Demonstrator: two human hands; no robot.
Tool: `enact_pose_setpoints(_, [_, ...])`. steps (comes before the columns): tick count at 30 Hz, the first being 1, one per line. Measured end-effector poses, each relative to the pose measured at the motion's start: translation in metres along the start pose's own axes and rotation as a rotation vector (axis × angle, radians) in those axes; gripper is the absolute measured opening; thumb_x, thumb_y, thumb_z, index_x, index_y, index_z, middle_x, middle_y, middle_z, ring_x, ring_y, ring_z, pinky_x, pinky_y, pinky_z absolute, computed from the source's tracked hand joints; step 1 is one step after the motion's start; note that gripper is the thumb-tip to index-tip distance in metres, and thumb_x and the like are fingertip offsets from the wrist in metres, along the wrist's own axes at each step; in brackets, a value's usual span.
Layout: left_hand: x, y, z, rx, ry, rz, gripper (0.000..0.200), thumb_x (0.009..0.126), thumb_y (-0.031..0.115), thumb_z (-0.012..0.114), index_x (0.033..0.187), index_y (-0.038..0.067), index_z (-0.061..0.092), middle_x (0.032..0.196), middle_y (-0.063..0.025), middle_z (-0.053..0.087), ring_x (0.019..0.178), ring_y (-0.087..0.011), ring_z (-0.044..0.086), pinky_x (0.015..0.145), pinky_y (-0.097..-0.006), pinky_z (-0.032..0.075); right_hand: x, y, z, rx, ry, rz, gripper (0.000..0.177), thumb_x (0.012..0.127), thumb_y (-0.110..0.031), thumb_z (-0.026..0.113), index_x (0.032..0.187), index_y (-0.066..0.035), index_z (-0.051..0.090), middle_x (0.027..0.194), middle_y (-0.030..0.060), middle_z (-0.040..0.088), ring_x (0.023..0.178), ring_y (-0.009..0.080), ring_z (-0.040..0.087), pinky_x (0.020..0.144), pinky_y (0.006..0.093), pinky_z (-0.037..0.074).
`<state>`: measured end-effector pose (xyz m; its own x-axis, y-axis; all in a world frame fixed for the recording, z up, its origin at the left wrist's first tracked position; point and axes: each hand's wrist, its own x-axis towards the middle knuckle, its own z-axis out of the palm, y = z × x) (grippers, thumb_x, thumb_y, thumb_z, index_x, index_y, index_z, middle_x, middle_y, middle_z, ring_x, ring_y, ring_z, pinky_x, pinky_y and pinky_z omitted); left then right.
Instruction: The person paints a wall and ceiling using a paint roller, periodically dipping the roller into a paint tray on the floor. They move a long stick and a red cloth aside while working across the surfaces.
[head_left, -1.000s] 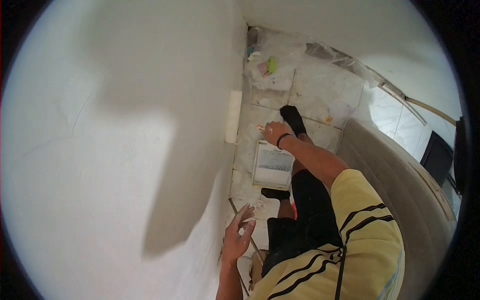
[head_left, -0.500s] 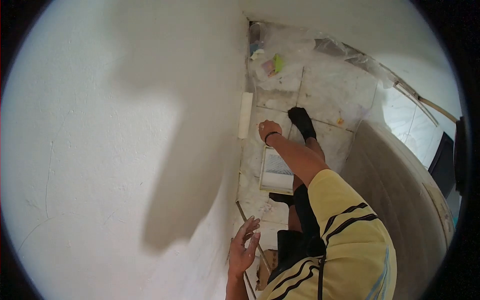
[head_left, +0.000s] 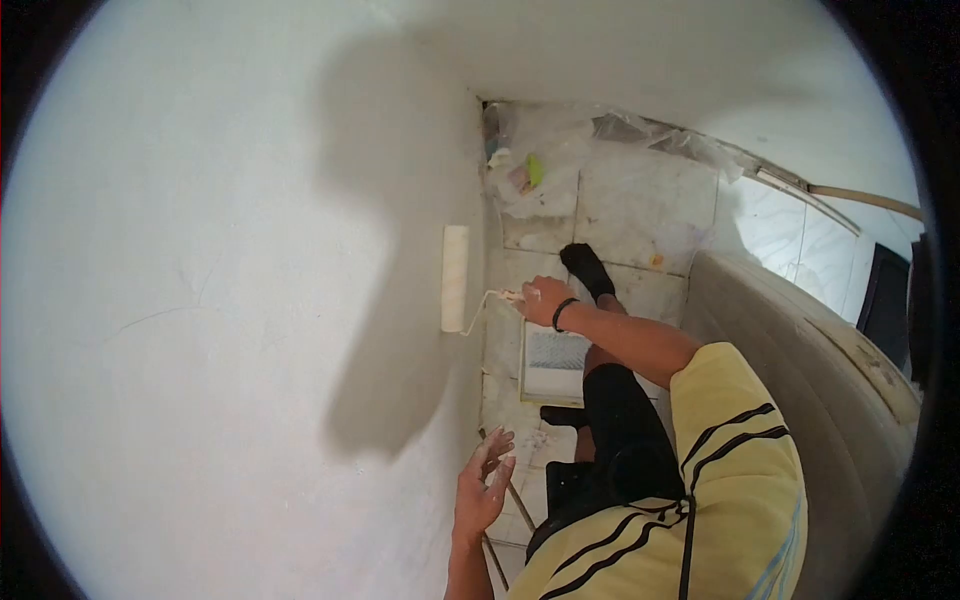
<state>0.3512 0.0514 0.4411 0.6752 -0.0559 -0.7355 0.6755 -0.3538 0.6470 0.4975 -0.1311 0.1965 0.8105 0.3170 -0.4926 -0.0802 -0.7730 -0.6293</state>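
My right hand (head_left: 545,302), with a dark band at its wrist, is closed around the handle of a paint roller. The roller's pale cylindrical sleeve (head_left: 455,278) is upright in the picture, against or very near the white wall (head_left: 250,300); its thin wire frame bends back to my fingers. Lower down, my left hand (head_left: 483,488) is held beside the wall with its fingers apart and nothing in it. Whitish smears show on both hands. Between my feet on the floor lies a framed tray (head_left: 552,385) with a ribbed part, partly hidden by my leg.
Clear plastic sheeting and a green item (head_left: 534,170) lie at the far corner of the tiled floor (head_left: 640,205). Thin rods (head_left: 518,507) lean near my left hand. A large padded panel (head_left: 770,330) stands on the right. Beyond it is a dark opening.
The roller has moved away from the wall's bottom edge to further left on the wall, and its frame now shows. My right hand has shifted slightly downward. The view has shifted too.
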Motion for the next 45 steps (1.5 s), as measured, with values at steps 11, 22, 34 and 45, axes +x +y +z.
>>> enact_pose_setpoints(11, [-0.021, 0.017, 0.014, 0.049, -0.02, 0.013, 0.045, 0.092, 0.012, 0.057, 0.134, 0.001, 0.045, 0.124, -0.0151, 0.058, 0.113, -0.0242, 0.057, 0.095, -0.0346, 0.044, -0.072, -0.058, -0.072, 0.085, -0.164, -0.004, 0.037, 0.087, -0.032, 0.052, 0.092, 0.002, 0.064, 0.092, 0.0267, 0.062, 0.088, 0.0391, 0.062, 0.077, 0.0455, 0.051])
enact_pose_setpoints(22, [-0.025, -0.003, 0.022, 0.04, 0.011, -0.095, 0.046, 0.092, 0.013, 0.057, 0.135, 0.002, 0.044, 0.125, -0.0149, 0.058, 0.114, -0.0242, 0.057, 0.096, -0.0358, 0.044, 0.005, -0.013, 0.005, 0.079, -0.12, 0.082, 0.035, 0.091, -0.024, 0.041, 0.098, -0.001, 0.065, 0.111, 0.0212, 0.061, 0.098, 0.0363, 0.06, 0.083, 0.0465, 0.05])
enact_pose_setpoints(34, [-0.004, -0.014, 0.022, -0.008, 0.061, -0.213, 0.046, 0.092, 0.014, 0.057, 0.134, 0.0, 0.044, 0.125, -0.016, 0.058, 0.113, -0.0243, 0.057, 0.094, -0.0358, 0.046, 0.095, 0.037, 0.094, -0.116, -0.11, 0.236, 0.031, 0.095, -0.019, 0.038, 0.106, -0.005, 0.064, 0.107, 0.0146, 0.063, 0.091, 0.0296, 0.064, 0.074, 0.0401, 0.056])
enact_pose_setpoints(45, [-0.039, -0.027, 0.006, -0.174, 0.144, -0.132, 0.048, 0.091, 0.011, 0.058, 0.136, 0.003, 0.043, 0.126, -0.0139, 0.057, 0.113, -0.023, 0.057, 0.093, -0.0333, 0.045, 0.06, 0.064, 0.063, -0.263, -0.344, 0.3, 0.039, 0.094, -0.031, 0.041, 0.113, -0.004, 0.062, 0.107, 0.0177, 0.064, 0.099, 0.0335, 0.063, 0.084, 0.0448, 0.052])
